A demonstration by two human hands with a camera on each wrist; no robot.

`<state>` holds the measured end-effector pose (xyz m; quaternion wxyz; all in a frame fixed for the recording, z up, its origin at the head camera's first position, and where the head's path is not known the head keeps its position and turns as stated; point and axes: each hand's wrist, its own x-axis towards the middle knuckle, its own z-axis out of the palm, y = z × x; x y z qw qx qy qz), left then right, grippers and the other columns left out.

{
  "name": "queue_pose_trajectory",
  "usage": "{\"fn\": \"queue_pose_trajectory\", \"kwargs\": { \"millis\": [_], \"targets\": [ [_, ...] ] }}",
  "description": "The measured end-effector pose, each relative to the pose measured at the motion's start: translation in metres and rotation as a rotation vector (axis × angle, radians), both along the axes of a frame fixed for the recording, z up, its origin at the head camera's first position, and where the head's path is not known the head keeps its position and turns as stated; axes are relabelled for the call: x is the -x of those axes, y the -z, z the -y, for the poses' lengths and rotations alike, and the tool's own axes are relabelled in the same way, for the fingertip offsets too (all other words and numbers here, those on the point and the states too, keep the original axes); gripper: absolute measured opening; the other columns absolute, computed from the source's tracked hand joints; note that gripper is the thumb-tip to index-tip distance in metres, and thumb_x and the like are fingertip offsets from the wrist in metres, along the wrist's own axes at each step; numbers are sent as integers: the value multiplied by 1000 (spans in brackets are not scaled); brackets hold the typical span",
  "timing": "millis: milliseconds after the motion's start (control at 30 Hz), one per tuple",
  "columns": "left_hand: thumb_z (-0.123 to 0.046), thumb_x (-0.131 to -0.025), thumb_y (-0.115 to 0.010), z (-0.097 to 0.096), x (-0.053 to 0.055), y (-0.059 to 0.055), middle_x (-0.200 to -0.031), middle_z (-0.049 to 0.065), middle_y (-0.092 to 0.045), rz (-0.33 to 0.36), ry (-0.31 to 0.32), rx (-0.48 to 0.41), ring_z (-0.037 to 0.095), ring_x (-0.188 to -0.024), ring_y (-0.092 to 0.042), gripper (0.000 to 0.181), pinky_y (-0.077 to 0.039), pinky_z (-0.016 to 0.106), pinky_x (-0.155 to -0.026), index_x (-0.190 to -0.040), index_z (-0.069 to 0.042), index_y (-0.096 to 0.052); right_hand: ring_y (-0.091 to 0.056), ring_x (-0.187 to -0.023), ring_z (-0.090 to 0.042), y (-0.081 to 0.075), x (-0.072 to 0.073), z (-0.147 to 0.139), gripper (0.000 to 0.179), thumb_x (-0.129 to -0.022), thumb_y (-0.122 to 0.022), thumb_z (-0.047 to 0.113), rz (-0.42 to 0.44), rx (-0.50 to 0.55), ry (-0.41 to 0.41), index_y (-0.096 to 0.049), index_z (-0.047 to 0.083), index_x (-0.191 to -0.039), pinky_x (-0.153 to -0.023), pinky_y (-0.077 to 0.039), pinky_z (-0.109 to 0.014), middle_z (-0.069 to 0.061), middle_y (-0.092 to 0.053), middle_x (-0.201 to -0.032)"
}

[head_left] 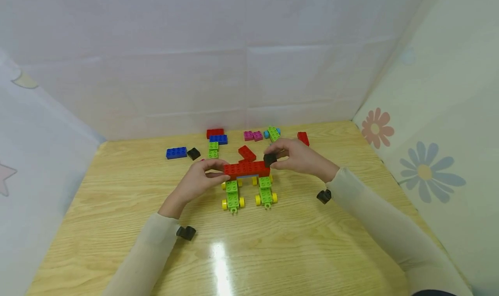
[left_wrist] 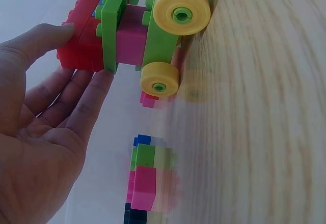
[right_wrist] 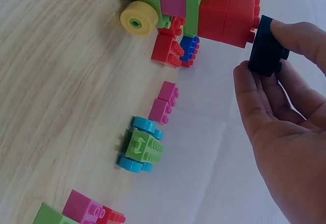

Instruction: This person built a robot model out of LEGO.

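A row of red bricks spans two green wheeled bases with yellow wheels. My left hand grips the left end of this row, thumb on the studded side and fingers on the opposite side. In the left wrist view, a pink brick sits between green pieces under the red row. My right hand pinches a small black brick between thumb and fingers. That brick is held at the right end of the red row, against its studs or very close; I cannot tell which.
Behind the build lie a loose red brick, pink bricks and a green car base with blue wheels. To the left are blue bricks, another black brick and green bricks. A wall stands behind the table.
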<state>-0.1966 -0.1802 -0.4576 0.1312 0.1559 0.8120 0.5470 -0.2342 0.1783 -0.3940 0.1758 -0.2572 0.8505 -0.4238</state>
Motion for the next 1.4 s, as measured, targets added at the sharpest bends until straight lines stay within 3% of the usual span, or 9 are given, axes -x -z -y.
{"fn": "queue_pose_trajectory", "kwargs": {
  "millis": [533, 1400],
  "targets": [
    [-18, -104, -82, 0, 0, -1, -146, 17, -71, 2, -9, 18, 39, -131, -76, 42, -67, 30, -99, -143, -6, -71, -75, -130, -35, 4, 0, -1, 41, -101, -84, 13, -34, -30, -7, -73, 11, -141, -113, -62, -55, -10, -73, -139],
    [-18, -104, -83, 0, 1, 0, -146, 19, -71, 2, -2, 19, 41, -131, -75, 44, -67, 30, -100, -144, -4, -70, -76, -120, -32, 1, -4, 4, 35, -102, -83, 16, -110, -131, -28, -77, 13, -136, -110, -62, -56, -7, -74, -133]
  ]
}}
